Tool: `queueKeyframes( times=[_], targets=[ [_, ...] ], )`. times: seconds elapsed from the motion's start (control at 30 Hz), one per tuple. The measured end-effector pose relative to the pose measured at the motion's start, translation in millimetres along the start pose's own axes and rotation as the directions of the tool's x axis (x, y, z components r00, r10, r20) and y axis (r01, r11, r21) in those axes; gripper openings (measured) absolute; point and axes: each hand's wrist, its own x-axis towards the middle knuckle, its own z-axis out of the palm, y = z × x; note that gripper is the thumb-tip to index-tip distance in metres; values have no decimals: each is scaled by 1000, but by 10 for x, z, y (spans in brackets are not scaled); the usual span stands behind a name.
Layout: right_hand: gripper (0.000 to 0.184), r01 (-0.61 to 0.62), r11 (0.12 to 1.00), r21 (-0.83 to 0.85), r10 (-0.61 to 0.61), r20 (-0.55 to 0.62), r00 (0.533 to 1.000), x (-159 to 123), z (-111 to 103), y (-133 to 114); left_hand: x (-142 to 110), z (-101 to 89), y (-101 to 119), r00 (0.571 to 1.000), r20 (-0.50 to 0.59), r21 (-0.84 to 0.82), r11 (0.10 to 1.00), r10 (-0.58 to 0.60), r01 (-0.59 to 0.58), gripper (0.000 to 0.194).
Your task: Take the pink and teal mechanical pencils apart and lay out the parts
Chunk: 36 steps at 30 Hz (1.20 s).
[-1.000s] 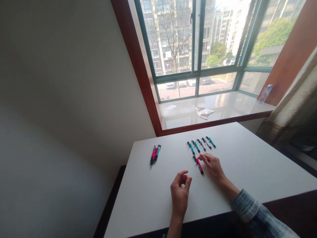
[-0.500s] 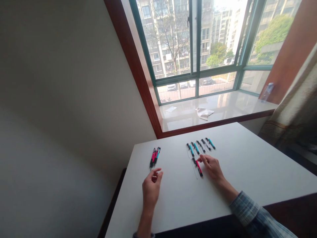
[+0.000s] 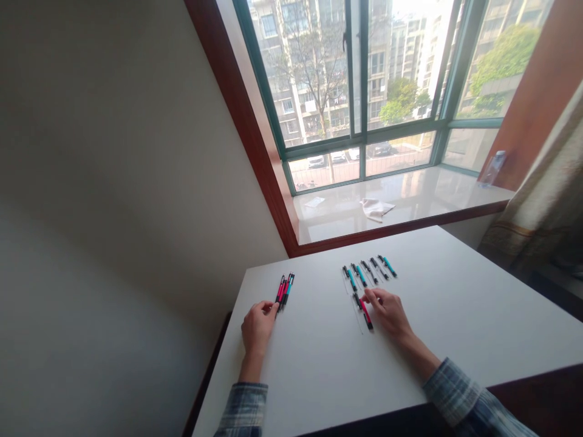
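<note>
On the white table a small bunch of red and teal pens lies at the far left. My left hand sits just below that bunch, its fingers curled and its fingertips at the pens' near ends. A row of several teal and black pens in clear sleeves lies further right. Below that row lies a red pen in a sleeve. My right hand rests on the table with its fingertips on this red pen.
Behind the table runs a glossy window sill with a crumpled white cloth and a small paper on it. A plastic bottle stands at the sill's right end. A curtain hangs on the right.
My left hand has moved from the table's middle to the left, up to the near ends of the pen bunch. My right hand has stayed on the red pen.
</note>
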Motion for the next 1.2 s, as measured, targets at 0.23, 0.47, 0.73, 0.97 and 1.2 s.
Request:
queueKeyframes(
  times=[0.23,0.47,0.73,0.97,1.2],
  targets=[
    [60,1,1000,-29,-1,0,1000,7,3,-48,17,4,35,998,3,-47,997,-62,62,23],
    [60,5,999,-41,-5,-10,1000,14,11,-18,101,95,-50,972,-149,-529,845,-182,77,33],
    [59,12,1000,-17,-12,-21,1000,8,13,-30,42,-409,133,938,-204,-921,380,-279,-87,57],
    [59,-2,1000,18,2,-10,1000,-2,3,-47,-84,-737,376,920,-281,-958,136,-275,-252,54],
    [56,30,999,31,-28,-46,999,-8,-6,-74,-420,-427,701,977,-214,-907,367,17,-205,37]
  ],
)
